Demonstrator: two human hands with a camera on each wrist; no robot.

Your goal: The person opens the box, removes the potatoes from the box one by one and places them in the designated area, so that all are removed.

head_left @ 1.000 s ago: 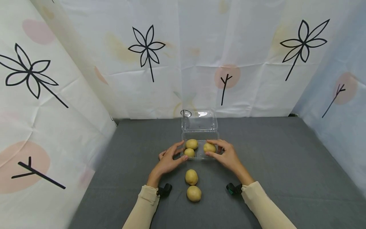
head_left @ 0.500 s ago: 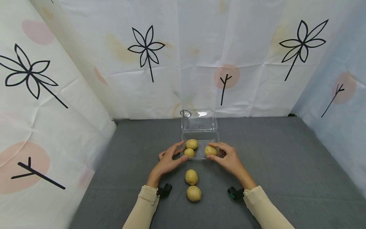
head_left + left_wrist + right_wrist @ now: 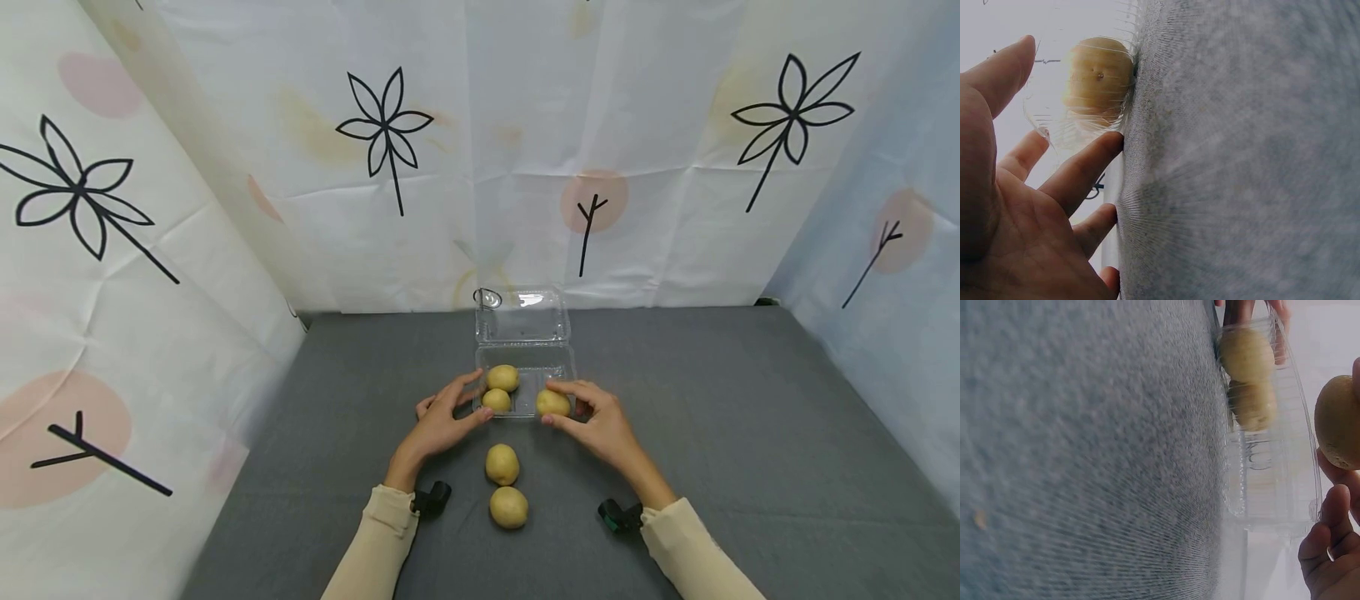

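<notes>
My right hand [image 3: 603,425] pinches a potato [image 3: 552,403] between thumb and fingers at the right front of an open clear plastic clamshell container [image 3: 532,379]. From the right wrist view, this potato [image 3: 1338,422] is above the container's rim. Two more potatoes, a rear one [image 3: 502,378] and a front one [image 3: 497,401], lie in the container's left side. At the left wall, my left hand [image 3: 446,421] spreads its extended fingers against the container; the left wrist view shows fingertips [image 3: 1113,140] on the cloth beside it.
Two loose potatoes lie in a line in front of the container, one nearer to it [image 3: 502,464] and one closer to me [image 3: 509,507]. The container's lid [image 3: 522,317] leans up at the back. Grey cloth [image 3: 712,400] covers the table; patterned curtains [image 3: 480,167] enclose it.
My right hand has carried its potato slightly toward me and to the right, toward the container's front right corner. The left hand and the other potatoes stay where they were.
</notes>
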